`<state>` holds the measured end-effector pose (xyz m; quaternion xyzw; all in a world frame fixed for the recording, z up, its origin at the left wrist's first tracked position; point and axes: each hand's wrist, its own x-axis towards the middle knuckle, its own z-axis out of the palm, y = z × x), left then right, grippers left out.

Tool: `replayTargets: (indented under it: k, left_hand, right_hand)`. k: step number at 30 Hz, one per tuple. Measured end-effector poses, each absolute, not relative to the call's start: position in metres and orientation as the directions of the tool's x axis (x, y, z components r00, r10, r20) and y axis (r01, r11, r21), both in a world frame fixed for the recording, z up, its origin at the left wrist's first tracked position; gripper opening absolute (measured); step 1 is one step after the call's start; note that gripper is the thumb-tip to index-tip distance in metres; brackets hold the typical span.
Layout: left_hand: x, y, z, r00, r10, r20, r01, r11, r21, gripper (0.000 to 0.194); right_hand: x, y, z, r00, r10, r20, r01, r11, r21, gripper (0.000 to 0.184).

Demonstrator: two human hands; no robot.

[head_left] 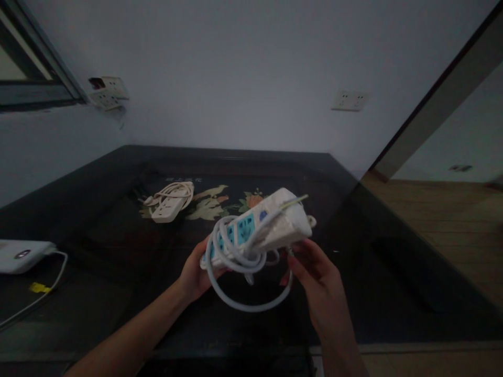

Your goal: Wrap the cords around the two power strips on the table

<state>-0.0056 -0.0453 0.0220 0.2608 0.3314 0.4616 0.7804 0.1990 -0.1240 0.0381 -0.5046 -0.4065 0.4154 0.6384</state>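
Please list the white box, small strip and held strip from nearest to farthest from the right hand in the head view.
1. Held strip: at the right hand.
2. Small strip: left, farther back.
3. White box: far left.

two cord-wrapped power strips (245, 230) (171, 207); two hands (196, 272) (322, 283); one white device (25, 256)

Held power strip (275, 213): white body, turquoise socket panels (245, 228), blue switch (263, 215). Its cord (251, 308): pale grey-white; a strand (294, 201) at its upper end shows yellow-green. Second power strip (168, 208): cream, with beige cord (183, 187). Tabletop (377, 230): black, patterned with pale green-beige leaves (208, 208) and an orange flower (253, 201). Wall (228, 78): grey-white. Floor (444, 225): brown, wood-grained planks. Small label (39, 288): yellow.
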Motion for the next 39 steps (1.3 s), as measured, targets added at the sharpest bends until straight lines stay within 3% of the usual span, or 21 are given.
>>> replayTargets:
  k: [3, 7, 12, 18, 21, 29, 35, 39]
  left_hand:
    - [-0.014, -0.046, 0.023, 0.419, 0.903, -0.100, -0.448, 0.301, 0.842, 0.032]
    - [-0.022, -0.049, 0.026, 0.626, 0.779, 0.042, -0.251, 0.149, 0.957, 0.044]
    - [-0.025, -0.053, 0.030, 0.734, 0.678, 0.034, -0.131, 0.092, 0.987, 0.045]
    - [-0.024, -0.051, 0.031, 0.734, 0.677, 0.060, -0.131, 0.054, 0.990, 0.042]
    - [-0.024, -0.049, 0.030, 0.717, 0.695, 0.045, -0.105, 0.044, 0.993, 0.043]
    - [-0.019, -0.047, 0.026, 0.665, 0.745, 0.055, -0.057, -0.024, 0.998, 0.041]
    - [-0.018, -0.043, 0.021, 0.678, 0.734, 0.035, -0.040, -0.011, 0.999, 0.038]
    - [-0.015, -0.041, 0.021, 0.666, 0.746, 0.020, 0.002, -0.029, 1.000, 0.037]
  right_hand:
    - [0.203, -0.118, 0.027, 0.270, 0.954, 0.128, -0.058, 0.149, -0.987, 0.032]
    - [0.207, -0.113, 0.013, 0.308, 0.947, 0.097, -0.088, 0.130, -0.988, 0.042]
    - [0.204, -0.112, 0.009, 0.408, 0.910, 0.076, -0.140, 0.145, -0.980, 0.064]
    - [0.213, -0.110, 0.006, 0.152, 0.986, -0.072, -0.368, -0.011, -0.930, 0.042]
    - [0.218, -0.110, 0.009, 0.127, 0.988, -0.087, -0.398, -0.030, -0.917, 0.034]
    - [0.230, -0.114, 0.014, 0.208, 0.975, -0.082, -0.367, 0.000, -0.930, 0.044]
    - [0.243, -0.123, 0.018, 0.040, 0.991, -0.130, -0.456, -0.098, -0.885, 0.054]
    - [0.247, -0.119, 0.013, 0.163, 0.976, -0.143, -0.464, -0.052, -0.884, 0.043]
